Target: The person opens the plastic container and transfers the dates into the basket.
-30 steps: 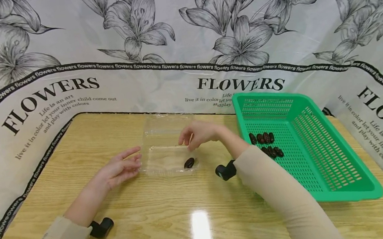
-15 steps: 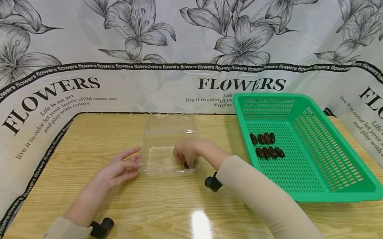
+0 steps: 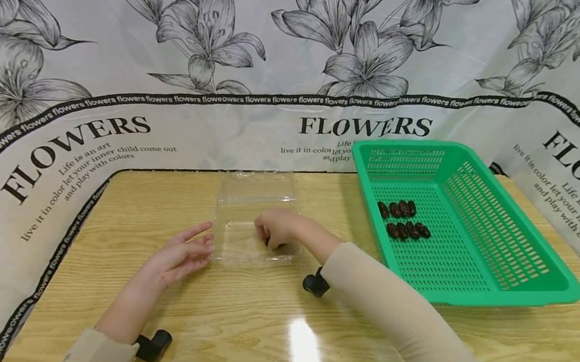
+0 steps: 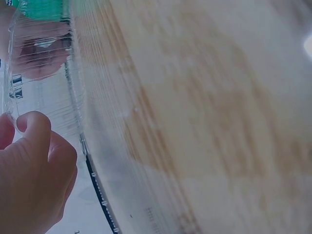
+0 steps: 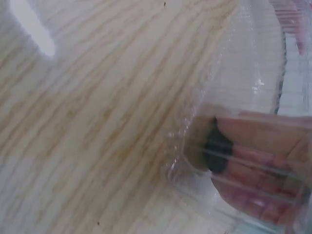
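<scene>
A clear plastic box (image 3: pixel 240 240) lies on the wooden table, its lid folded back. My right hand (image 3: pixel 281 227) reaches into the right part of the box and pinches a dark dried date (image 5: pixel 218 146) at its fingertips. Most of the date is hidden by the fingers in the head view. At the box's left side rests my left hand (image 3: pixel 183 257), its fingers stretched out to touch the edge. The left wrist view has the same hand (image 4: pixel 39 165) with the thumb by the clear wall.
To the right stands a green plastic basket (image 3: pixel 469 244) with several dried dates (image 3: pixel 405 231) in two rows on its floor. A white flower-print cloth (image 3: pixel 240 121) hangs behind the table (image 3: pixel 232 331).
My right hand has gone down into the box onto the dark date, then shifted slightly left with it. The left hand stays in place.
</scene>
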{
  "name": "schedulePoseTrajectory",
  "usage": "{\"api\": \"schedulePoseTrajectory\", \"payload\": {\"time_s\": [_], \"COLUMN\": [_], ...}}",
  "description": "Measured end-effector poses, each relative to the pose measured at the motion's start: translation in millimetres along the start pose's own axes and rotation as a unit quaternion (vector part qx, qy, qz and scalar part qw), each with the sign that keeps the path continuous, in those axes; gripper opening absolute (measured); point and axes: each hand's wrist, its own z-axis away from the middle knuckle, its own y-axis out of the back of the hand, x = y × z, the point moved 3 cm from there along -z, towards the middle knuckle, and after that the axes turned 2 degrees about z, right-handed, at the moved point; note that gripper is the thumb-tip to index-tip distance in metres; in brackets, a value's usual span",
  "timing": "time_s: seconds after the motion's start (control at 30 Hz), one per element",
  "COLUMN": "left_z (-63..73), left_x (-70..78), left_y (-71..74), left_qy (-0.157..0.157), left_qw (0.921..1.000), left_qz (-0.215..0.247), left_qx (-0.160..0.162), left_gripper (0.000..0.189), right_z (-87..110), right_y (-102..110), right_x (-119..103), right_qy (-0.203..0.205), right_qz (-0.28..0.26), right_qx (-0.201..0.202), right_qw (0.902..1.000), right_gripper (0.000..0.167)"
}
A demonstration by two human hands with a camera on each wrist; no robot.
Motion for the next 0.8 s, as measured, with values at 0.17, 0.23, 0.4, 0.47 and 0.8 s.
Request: {"api": "schedulePoseTrajectory", "payload": {"time_s": [0.17, 0.23, 0.4, 0.47, 0.8], "left_z": [-0.3, -0.4, -0.1, 0.1, 0.8], "left_x": [0.8, 1.0, 0.9, 0.9, 1.2], "left_y": [-0.7, -0.7, -0.5, -0.3, -0.2], "left_qy": [-0.002, -0.003, -0.002, -0.002, 0.002], "left_qw": [1.0000, 1.0000, 1.0000, 1.0000, 1.0000], "left_qz": [-0.002, -0.003, -0.007, -0.007, 0.009], "left_qx": [0.002, 0.003, 0.005, 0.006, 0.002], "left_gripper": [0.067, 0.067, 0.068, 0.068, 0.069], "right_z": [-2.0, -2.2, -0.4, 0.3, -0.6], "right_y": [0.3, 1.0, 3.5, 4.4, 3.1], "right_x": [-3.0, -3.4, -2.5, -1.7, -0.4], "right_qy": [-0.010, -0.014, -0.032, -0.037, -0.057], "right_qz": [-0.001, -0.007, -0.019, -0.025, -0.039], "right_qx": [0.032, 0.041, 0.044, 0.040, 0.040], "right_qw": [0.9994, 0.9991, 0.9983, 0.9982, 0.9968], "right_gripper": [0.017, 0.018, 0.019, 0.019, 0.014]}}
